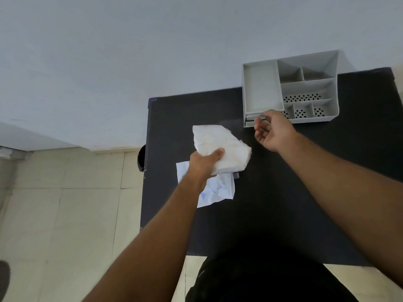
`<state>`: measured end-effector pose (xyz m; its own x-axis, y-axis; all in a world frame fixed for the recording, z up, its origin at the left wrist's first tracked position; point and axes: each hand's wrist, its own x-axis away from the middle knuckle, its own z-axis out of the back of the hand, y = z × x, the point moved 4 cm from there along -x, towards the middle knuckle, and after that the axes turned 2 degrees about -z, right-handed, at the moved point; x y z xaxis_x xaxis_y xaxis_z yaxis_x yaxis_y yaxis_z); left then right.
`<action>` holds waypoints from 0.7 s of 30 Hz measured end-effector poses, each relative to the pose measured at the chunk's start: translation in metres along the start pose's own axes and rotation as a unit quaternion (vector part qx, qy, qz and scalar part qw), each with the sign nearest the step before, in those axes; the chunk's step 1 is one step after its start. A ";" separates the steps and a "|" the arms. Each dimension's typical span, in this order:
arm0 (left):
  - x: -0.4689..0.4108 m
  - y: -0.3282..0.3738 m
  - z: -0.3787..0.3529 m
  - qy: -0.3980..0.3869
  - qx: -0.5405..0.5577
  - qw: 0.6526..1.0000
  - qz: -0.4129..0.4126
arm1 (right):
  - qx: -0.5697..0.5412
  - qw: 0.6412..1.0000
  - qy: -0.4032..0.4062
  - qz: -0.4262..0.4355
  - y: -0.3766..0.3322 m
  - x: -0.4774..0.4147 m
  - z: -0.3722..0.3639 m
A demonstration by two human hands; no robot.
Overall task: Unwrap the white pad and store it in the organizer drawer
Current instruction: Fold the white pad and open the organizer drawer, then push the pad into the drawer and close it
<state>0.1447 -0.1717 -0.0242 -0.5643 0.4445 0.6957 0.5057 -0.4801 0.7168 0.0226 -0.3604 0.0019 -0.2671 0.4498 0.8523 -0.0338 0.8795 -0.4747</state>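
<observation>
My left hand (204,163) grips the white pad (220,147) by its near edge and holds it above the black table (283,192). Under the pad lies its empty white wrapper (218,192) with blue print, flat on the table. The grey organizer (261,88) stands at the table's far right, with several open compartments on top. Its drawer (250,119) sits low on the front face and looks slightly pulled out. My right hand (272,130) hovers just in front of the drawer, fingers apart, holding nothing.
The table's left edge runs beside a tiled floor (65,203). A pale wall (130,51) rises behind the table. A dark round object (141,158) shows at the table's left edge. My dark clothing (261,280) fills the bottom middle.
</observation>
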 end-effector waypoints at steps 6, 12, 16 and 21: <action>0.005 -0.009 0.012 0.003 -0.002 1.000 0.015 | -0.004 1.000 0.018 0.007 0.011 -0.004 0.008; 0.012 -0.017 0.013 -0.016 0.064 0.997 0.039 | -0.005 0.999 0.052 -0.013 0.066 0.013 0.040; 0.020 -0.015 0.002 -0.033 0.096 0.993 0.055 | -0.019 0.997 0.067 -0.025 0.093 0.024 0.052; 0.027 -0.012 -0.013 -0.058 0.104 0.992 0.051 | -0.013 0.997 0.076 -0.018 0.095 0.031 0.057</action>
<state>0.1152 -0.1637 -0.0141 -0.4303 0.4925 0.7565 0.6868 -0.3651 0.6284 -0.0438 -0.2714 -0.0295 -0.1170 0.4351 0.8928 -0.0151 0.8981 -0.4396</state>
